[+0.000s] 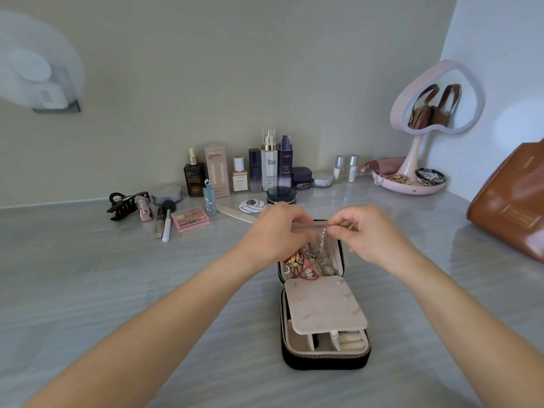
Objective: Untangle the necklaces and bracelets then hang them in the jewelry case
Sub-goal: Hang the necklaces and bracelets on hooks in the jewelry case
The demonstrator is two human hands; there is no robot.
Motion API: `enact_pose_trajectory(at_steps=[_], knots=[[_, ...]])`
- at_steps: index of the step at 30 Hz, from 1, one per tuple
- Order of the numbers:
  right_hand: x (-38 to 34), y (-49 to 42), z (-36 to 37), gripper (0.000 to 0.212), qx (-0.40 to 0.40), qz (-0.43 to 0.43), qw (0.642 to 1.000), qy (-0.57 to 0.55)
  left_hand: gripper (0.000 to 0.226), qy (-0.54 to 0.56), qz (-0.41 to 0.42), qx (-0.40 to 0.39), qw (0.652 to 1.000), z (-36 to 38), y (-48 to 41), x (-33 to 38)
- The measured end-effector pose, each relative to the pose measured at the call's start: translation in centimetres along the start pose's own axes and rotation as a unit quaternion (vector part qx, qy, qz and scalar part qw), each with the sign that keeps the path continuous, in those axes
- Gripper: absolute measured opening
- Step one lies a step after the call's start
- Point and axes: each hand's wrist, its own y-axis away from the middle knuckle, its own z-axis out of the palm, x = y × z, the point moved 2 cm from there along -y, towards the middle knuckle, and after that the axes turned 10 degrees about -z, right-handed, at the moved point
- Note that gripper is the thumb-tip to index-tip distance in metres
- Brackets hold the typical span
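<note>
Right now both hands are working over the far half of the open jewelry case (323,362), which is lying flat on the grey desk (147,275) directly ahead of the person. The right hand (368,234) is pinching the top end of a silver chain (323,241) between thumb and forefinger, its fingers curled tight on it, and the chain is hanging down from that pinch into the far half of the case. The left hand (279,231) is hovering just beside it, at the case's far edge, with its fingers curled inward; motion blur is hiding the tips, so I cannot tell whether they are gripping anything. Below the hands, the far half is holding a tangle (312,259) of more chains, a red cord and a small pink-hooded charm (307,267). The near half is lying under a pink padded flap (323,304), with pale compartments showing at its front edge. Further back, skincare bottles (269,163) are standing in a row against the wall, a black claw clip (126,204) and an eyeshadow palette (190,219) are lying to the left, a heart-shaped mirror (438,98) is standing at the right, and a brown bag (512,201) is sitting at the desk's right edge.
</note>
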Motion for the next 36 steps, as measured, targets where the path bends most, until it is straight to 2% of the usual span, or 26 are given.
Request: enact_pose_trajectory(at_steps=[3, 7, 10, 17, 22, 24, 28, 33, 36], knots=[[-0.3, -0.3, -0.1, 0.007, -0.008, -0.002, 0.998, 0.059, 0.03, -0.036, -0.018, 0.05, 0.998, -0.4, -0.4, -0.2], [-1.4, -0.8, 0.3, 0.012, -0.021, -0.023, 0.994, 0.104, 0.07, -0.079, -0.046, 0.024, 0.996, 1.1, -0.7, -0.2], [-1.6, -1.2, 0.9, 0.01, -0.03, -0.033, 0.993, 0.111, 0.079, -0.087, -0.032, 0.037, 0.995, 2.1, -1.2, -0.4], [-0.7, -1.5, 1.2, 0.005, -0.032, -0.013, 0.992, 0.118, 0.038, -0.067, -0.023, 0.068, 0.995, 2.6, -1.6, -0.5], [-0.6, -1.3, 1.2, 0.006, 0.004, -0.015, 0.993, 0.114, 0.033, -0.018, -0.025, 0.061, 0.998, 2.9, -1.9, -1.0], [-0.7, -1.0, 1.4, 0.003, 0.026, -0.027, 0.987, 0.154, 0.028, 0.0, -0.025, 0.07, 0.997, 3.0, -1.9, -1.1], [-0.8, -0.8, 1.9, 0.01, 0.059, -0.071, 0.965, 0.245, 0.024, 0.021, -0.027, 0.086, 0.996, 3.2, -1.8, -1.2], [-0.5, -0.6, 2.0, 0.013, 0.066, -0.057, 0.962, 0.26, 0.023, 0.022, -0.033, 0.082, 0.996, 3.4, -1.7, -1.5], [-0.5, -0.4, 2.1, 0.014, 0.035, -0.054, 0.959, 0.275, 0.023, 0.024, -0.034, 0.08, 0.996, 3.4, -1.8, -1.5]])
